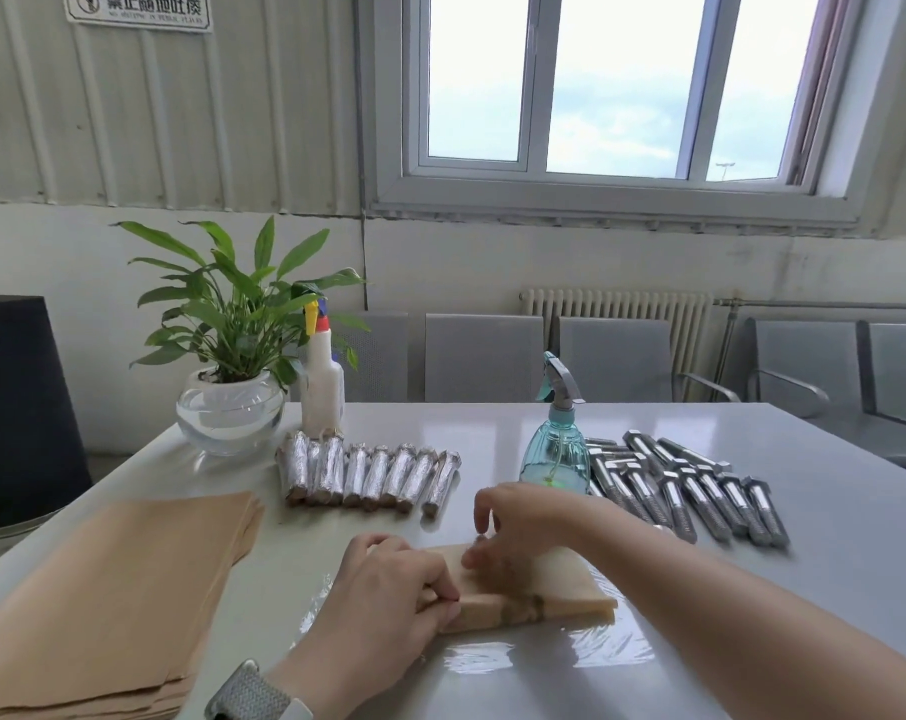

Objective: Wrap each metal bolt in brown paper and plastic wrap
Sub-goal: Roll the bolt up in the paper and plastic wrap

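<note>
On the glossy white worktop (622,423) under a window (grey chairs beyond), the left hand (388,605) pinches the folded brown paper bundle (560,589); the right hand (518,517) presses its far edge with curled fingers.

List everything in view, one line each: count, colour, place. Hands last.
Wrapped bolts: about nine, silvery wrap, row at table centre-back.
Bare bolts: many, silver, right of table.
Brown paper stack: one, tan, near left.
Paper-wrapped bolt: one, tan, on plastic wrap.
Plastic wrap: one sheet, clear, near centre.
Spray bottle: one, teal, beside bare bolts.
White bottle: one, red-yellow nozzle, behind wrapped bolts.
Plant: one, green, glass bowl, far left.
Table: one, white.
Left hand: fingers pinch the paper's left end.
Right hand: fingers curled onto the paper.
</note>
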Action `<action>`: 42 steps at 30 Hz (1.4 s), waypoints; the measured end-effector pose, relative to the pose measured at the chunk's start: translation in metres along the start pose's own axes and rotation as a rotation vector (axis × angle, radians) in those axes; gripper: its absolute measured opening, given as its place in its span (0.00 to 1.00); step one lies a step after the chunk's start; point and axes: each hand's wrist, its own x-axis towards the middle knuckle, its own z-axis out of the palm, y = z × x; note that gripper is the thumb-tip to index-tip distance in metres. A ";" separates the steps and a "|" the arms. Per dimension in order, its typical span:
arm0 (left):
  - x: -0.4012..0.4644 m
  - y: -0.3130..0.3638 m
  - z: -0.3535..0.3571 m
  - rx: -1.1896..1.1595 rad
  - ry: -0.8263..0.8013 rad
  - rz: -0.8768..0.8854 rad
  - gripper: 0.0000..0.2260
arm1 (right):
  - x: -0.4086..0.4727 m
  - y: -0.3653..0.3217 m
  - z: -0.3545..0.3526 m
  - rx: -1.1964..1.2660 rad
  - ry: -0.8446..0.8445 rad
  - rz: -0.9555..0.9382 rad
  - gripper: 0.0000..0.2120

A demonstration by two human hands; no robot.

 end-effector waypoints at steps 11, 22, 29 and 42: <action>-0.002 0.000 -0.002 0.008 -0.008 0.001 0.06 | -0.012 -0.005 -0.011 -0.021 -0.088 0.000 0.18; -0.001 0.007 -0.004 0.188 -0.032 0.069 0.08 | -0.045 -0.020 -0.029 -0.177 -0.093 -0.167 0.09; -0.002 0.010 -0.009 0.277 0.040 0.118 0.10 | -0.067 -0.014 -0.012 -0.180 0.065 -0.259 0.10; -0.002 0.012 -0.011 0.297 0.061 0.212 0.11 | -0.082 -0.019 0.020 -0.286 0.282 -0.192 0.10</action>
